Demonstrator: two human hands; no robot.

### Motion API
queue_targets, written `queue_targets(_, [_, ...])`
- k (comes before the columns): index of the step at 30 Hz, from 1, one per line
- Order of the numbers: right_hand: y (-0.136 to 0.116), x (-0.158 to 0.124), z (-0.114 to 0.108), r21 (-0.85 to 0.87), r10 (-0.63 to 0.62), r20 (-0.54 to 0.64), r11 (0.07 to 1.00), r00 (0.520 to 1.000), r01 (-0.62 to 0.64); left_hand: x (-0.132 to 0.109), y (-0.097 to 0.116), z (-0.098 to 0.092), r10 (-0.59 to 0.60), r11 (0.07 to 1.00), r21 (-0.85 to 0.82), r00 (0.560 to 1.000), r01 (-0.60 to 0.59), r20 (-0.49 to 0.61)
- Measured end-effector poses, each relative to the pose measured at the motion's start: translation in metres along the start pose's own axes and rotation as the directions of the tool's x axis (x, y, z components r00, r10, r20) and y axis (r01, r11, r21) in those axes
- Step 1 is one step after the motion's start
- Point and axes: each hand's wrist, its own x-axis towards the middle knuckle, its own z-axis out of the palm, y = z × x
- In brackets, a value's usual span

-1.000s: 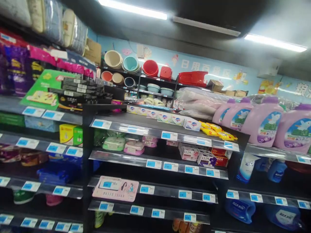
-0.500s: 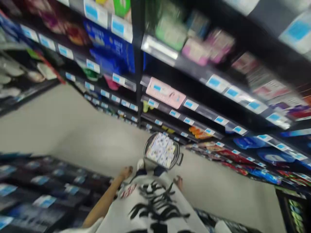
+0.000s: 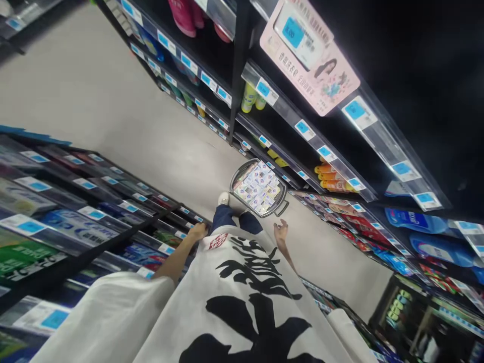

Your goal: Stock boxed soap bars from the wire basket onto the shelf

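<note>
My left hand hangs at my left side, near the lower shelving. Its back faces up and the fingers are mostly tucked from sight, so I cannot tell whether it holds anything. My right hand hangs at my right side, its fingers loosely apart and nothing in them. In front of my feet, on the floor, stands a dark shopping basket with its handle folded to the right. White printed packs fill it. Neither hand touches the basket; the right one is nearer to it.
A tall black shelf unit rises ahead and right, with a pink price sign, orange bottles and blue bottles. Another shelf row runs along my left. The pale aisle floor stretches between them.
My view has swung lower and nearer the shelf, and the basket appears higher in the picture. My right hand has come out further from my shirt, its fingers now visible.
</note>
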Motion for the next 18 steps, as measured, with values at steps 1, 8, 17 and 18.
queue_targets(1, [0.003, 0.007, -0.001, 0.001, -0.018, 0.012, 1.0, 1.0, 0.018, 0.001, 0.015, 0.003, -0.005, 1.0, 0.017, 1.0, 0.005, -0.007])
queue_targets(8, [0.029, 0.061, -0.02, -0.051, -0.097, 0.118, 0.993, 0.988, 0.104, 0.012, 0.137, 0.034, 0.052, 0.997, 0.051, 0.998, -0.051, -0.02])
queue_targets(17, [0.074, 0.128, -0.015, -0.167, -0.162, 0.321, 0.96, 0.933, 0.224, 0.025, 0.21, 0.095, -0.022, 1.0, -0.021, 1.0, 0.023, 0.012])
queue_targets(18, [0.076, 0.134, -0.011, -0.173, -0.164, 0.339, 0.957, 0.926, 0.233, 0.027, 0.21, 0.1, -0.026, 0.999, -0.031, 0.999, 0.027, 0.033])
